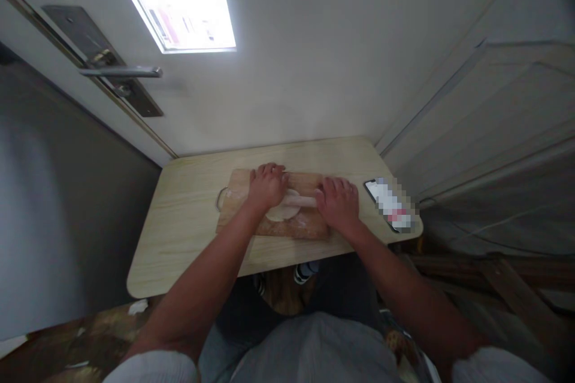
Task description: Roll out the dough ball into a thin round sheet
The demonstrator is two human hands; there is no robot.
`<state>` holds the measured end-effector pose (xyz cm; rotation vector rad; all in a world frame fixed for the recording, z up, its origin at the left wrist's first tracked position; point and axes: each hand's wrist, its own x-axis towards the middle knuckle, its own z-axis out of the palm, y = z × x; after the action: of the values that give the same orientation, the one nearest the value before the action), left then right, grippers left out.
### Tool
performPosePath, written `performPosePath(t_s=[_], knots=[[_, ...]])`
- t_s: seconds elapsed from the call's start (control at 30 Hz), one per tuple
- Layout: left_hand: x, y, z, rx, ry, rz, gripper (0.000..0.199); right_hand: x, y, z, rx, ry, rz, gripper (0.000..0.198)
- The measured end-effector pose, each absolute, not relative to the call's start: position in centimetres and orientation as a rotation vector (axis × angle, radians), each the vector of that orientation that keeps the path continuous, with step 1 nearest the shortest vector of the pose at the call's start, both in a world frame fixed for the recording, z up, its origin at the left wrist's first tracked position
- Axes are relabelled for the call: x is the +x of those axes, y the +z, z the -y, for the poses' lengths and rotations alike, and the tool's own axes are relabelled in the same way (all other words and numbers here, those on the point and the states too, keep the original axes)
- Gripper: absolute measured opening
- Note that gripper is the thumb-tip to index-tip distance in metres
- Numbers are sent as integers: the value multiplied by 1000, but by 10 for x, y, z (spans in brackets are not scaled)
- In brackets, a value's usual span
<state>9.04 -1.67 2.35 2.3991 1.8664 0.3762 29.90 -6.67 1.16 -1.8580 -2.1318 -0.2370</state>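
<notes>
Left hand [268, 187]: at pin's [303, 200] nine-o'clock end, fingers bunched; cannot tell if clamped. Dough [279, 213]: under pin, on board [309, 228], on bench [179, 233]. Right hand [339, 202]: pin's three-o'clock end, fingers bunched, grip likewise indeterminable. Phone [387, 203]: board's three o'clock.

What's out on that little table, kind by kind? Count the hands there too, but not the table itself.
Hands (left hand, right hand): 2
Board: 1
Dough: 1
Rolling pin: 1
Phone: 1
Total: 6
</notes>
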Motion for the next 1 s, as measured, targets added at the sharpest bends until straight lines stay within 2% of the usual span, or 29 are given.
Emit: performPosePath(t_s=[0.5,1.0], knots=[[100,26,-11,2318,371,-1959,42,307,-3,27,-1866,-120,2096,40],[96,28,22,2313,385,-1922,43,302,-3,71,-1868,-157,2112,42]])
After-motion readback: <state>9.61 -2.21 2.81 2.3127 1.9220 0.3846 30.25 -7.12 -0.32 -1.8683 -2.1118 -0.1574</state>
